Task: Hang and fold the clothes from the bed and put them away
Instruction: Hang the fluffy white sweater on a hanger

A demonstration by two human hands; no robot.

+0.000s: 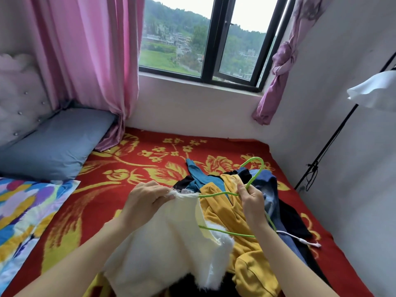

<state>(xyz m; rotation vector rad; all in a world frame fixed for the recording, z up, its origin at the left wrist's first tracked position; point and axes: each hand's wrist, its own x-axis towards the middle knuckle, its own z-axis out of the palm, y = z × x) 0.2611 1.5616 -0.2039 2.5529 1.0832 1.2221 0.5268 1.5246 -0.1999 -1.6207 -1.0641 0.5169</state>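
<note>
clothes (246, 213) in mustard, teal, black and denim lie heaped on the bed's red blanket (150, 163) with woven gold flowers, below a window (212, 39) and pink curtains (85, 50). left hand (145, 202) pinches the frayed edge of a fuzzy cream garment (171, 239). right hand (252, 202) pinches a thin green hanger (256, 158).
</note>
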